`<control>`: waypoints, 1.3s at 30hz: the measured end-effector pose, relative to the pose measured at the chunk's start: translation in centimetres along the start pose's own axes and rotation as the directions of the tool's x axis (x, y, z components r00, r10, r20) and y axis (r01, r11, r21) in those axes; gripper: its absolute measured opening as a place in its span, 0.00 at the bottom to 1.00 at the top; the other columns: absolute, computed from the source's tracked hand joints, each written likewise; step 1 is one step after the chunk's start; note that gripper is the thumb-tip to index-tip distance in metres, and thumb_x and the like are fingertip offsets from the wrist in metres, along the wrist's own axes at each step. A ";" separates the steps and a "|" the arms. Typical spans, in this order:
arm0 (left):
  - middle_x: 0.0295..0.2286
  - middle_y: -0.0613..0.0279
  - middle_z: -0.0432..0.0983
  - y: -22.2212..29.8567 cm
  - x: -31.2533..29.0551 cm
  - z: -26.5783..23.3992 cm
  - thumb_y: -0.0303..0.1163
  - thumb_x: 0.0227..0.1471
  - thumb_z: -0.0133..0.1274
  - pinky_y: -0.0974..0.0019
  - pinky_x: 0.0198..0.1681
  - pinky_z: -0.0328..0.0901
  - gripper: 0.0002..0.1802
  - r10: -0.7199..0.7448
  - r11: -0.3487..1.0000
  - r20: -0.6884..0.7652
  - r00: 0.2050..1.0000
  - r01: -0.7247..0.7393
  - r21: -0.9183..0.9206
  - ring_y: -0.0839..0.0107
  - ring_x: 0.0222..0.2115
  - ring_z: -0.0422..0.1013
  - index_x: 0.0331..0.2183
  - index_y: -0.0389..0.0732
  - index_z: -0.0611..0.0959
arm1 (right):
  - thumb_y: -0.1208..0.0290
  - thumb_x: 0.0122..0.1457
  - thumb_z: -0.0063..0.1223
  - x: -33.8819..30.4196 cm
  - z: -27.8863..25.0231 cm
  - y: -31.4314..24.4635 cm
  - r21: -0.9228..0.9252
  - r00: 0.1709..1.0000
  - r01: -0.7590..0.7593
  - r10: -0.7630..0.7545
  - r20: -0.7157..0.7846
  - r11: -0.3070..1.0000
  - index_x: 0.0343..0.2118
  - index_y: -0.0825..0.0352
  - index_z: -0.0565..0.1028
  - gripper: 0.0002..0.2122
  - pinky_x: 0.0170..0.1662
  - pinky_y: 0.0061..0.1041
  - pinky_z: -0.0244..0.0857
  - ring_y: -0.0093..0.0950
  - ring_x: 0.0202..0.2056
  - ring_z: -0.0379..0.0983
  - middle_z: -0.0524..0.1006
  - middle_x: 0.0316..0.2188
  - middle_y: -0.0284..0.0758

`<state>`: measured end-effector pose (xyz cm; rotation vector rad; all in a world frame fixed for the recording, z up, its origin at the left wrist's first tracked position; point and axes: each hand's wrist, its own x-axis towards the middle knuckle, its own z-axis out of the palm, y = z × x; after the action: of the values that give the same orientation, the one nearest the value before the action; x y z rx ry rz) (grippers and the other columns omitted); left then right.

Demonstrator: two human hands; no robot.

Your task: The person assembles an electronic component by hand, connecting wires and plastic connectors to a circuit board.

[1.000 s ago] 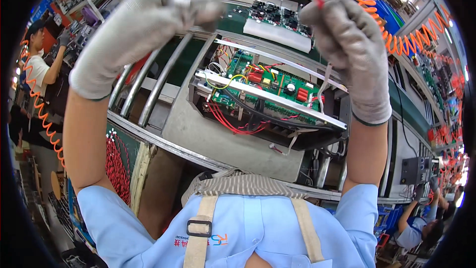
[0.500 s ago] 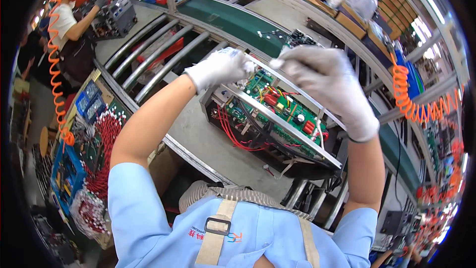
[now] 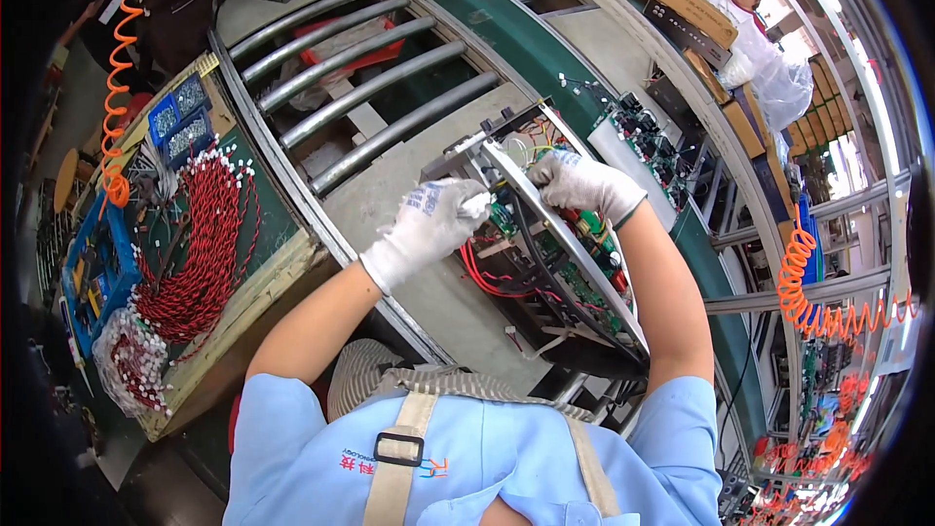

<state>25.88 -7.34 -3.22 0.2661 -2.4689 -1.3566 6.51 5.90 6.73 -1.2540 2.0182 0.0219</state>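
A metal-framed electronic unit (image 3: 531,197) with green circuit boards, red and black cables and thin coloured wires stands in front of me on the roller line. My left hand (image 3: 429,224), in a white glove, is closed beside its near left edge. Something white shows at those fingertips, too small to make out. Across the top rail, my right hand (image 3: 589,185), gloved too, reaches in with curled fingers next to thin yellow-green wires. Its fingertips are partly hidden, so what they grip does not show. Red cables (image 3: 487,278) loop out below my left hand.
Steel rollers (image 3: 390,141) run to the left of the unit, and a green belt (image 3: 516,34) lies beyond it. The left bench bears red-black wire bundles (image 3: 200,253), a blue tool tray (image 3: 102,268) and screw boxes (image 3: 185,127). Orange coiled hoses (image 3: 117,107) hang down. Two people are nearby.
My right hand has come down from above the unit to its inner wires. My left hand has moved from the far end to the near side. The whole view has shifted.
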 end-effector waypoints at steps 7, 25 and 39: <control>0.38 0.50 0.81 -0.2 0.6 3.4 0.41 0.48 0.62 0.58 0.43 0.72 0.22 -0.093 0.989 -0.063 0.994 0.099 0.112 0.53 0.39 0.78 0.43 0.40 0.82 | 0.77 0.47 0.49 2.2 0.6 1.6 0.401 0.997 0.072 -0.069 -0.022 0.913 0.37 0.70 0.80 0.14 0.24 0.21 0.66 0.17 0.21 0.71 0.75 0.20 0.26; 0.31 0.53 0.81 -4.6 -0.4 -3.6 0.38 0.53 0.58 0.52 0.37 0.71 0.12 0.003 0.967 -0.040 0.999 0.007 0.257 0.55 0.32 0.78 0.39 0.44 0.82 | 0.69 0.65 0.53 -4.2 0.9 -3.5 0.387 0.877 0.273 -0.063 -0.476 0.881 0.48 0.70 0.77 0.13 0.43 0.22 0.68 0.17 0.38 0.71 0.79 0.37 0.29; 0.19 0.74 0.67 -2.7 1.9 -5.2 0.44 0.60 0.55 0.79 0.17 0.48 0.15 -0.074 0.494 0.447 0.892 0.422 -0.760 0.87 0.15 0.55 0.27 0.45 0.77 | 0.73 0.62 0.54 -0.5 2.9 -9.0 0.339 0.885 0.216 -0.037 -0.464 0.916 0.42 0.69 0.76 0.08 0.34 0.23 0.69 0.22 0.32 0.74 0.78 0.31 0.31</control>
<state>25.98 -13.48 -2.58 0.1452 -1.6703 -2.7729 15.30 2.64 8.11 -1.2062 2.1694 -0.7614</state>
